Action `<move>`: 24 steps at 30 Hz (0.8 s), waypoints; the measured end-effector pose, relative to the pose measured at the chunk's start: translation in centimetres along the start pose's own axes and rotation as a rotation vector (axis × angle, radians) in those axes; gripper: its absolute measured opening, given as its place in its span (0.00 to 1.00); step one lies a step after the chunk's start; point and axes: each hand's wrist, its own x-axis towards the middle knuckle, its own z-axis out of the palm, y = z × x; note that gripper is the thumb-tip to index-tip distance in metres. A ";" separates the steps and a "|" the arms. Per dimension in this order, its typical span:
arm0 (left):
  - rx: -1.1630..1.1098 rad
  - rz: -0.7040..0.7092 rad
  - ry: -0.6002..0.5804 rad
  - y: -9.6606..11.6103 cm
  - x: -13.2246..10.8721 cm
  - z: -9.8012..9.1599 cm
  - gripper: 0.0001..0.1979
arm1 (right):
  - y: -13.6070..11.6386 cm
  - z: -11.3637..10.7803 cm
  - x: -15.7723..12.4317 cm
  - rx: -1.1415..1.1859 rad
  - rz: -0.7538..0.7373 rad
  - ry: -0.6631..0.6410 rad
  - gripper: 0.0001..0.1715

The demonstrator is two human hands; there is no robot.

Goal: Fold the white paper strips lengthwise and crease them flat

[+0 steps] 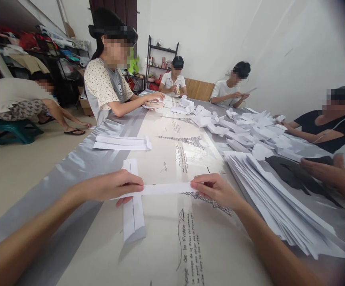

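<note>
A narrow folded paper strip (166,188) stretches level between my two hands above the table. My left hand (114,184) pinches its left end, thumb and fingers closed on it. At the other end, my right hand (215,188) pinches the strip between thumb and fingers. Beneath the left fingers lies a folded paper piece (134,222) with a lengthwise crease; the strip and hand cover its middle. Farther off on the left, more folded white strips (121,143) lie side by side.
A fanned stack of paper sheets (273,198) lies at the right, near another person's hand (324,171). Behind it spreads a heap of folded papers (249,127). Several people sit around the table (95,254); one crouches on a green stool (14,129) at the left.
</note>
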 end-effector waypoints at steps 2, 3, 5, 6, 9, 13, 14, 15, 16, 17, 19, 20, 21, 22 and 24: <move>-0.026 0.008 -0.003 -0.6 -0.3 -0.7 0.24 | 0.2 -0.5 -0.1 0.010 -0.004 0.018 0.22; -0.038 0.010 0.012 -0.9 -0.4 -1.0 0.24 | 0.3 -0.8 -0.1 0.016 -0.006 0.026 0.22; -0.078 0.004 0.070 -1.5 -0.6 -1.5 0.24 | 0.5 -1.1 -0.2 0.036 -0.001 0.034 0.22; -0.104 0.002 0.105 -1.8 -0.7 -1.7 0.24 | 0.6 -1.2 -0.2 0.047 0.005 0.038 0.22; -0.175 -0.002 0.220 -2.8 -0.7 -1.9 0.23 | 0.7 -1.2 -0.2 0.074 0.018 0.052 0.21; -0.214 -0.020 0.331 -3.9 -0.6 -2.0 0.18 | 0.8 -1.1 -0.2 0.073 0.043 0.130 0.17; -0.217 -0.015 0.348 -4.2 -0.6 -2.1 0.18 | 0.9 -1.1 -0.2 0.075 0.059 0.167 0.16; -0.220 -0.005 0.366 -4.3 -0.5 -2.1 0.17 | 0.9 -1.2 -0.2 0.077 0.078 0.200 0.16; -0.225 0.008 0.381 -4.5 -0.5 -2.1 0.16 | 0.9 -1.2 -0.1 0.081 0.096 0.223 0.17; -0.233 0.023 0.396 -4.6 -0.4 -2.0 0.16 | 0.9 -1.2 -0.1 0.085 0.111 0.235 0.20; -0.254 0.049 0.419 -4.6 -0.3 -2.0 0.17 | 0.8 -1.2 -0.2 0.084 0.134 0.234 0.20; -0.264 0.056 0.428 -4.6 -0.3 -2.0 0.18 | 0.7 -1.2 -0.2 0.081 0.142 0.227 0.19; -0.273 0.058 0.438 -4.6 -0.3 -2.0 0.20 | 0.6 -1.2 -0.2 0.079 0.146 0.221 0.19; -0.280 0.055 0.452 -4.7 -0.4 -2.1 0.21 | 0.5 -1.2 -0.2 0.078 0.147 0.216 0.19; -0.286 0.033 0.468 -4.8 -0.4 -2.2 0.20 | 0.4 -1.2 -0.3 0.069 0.138 0.213 0.19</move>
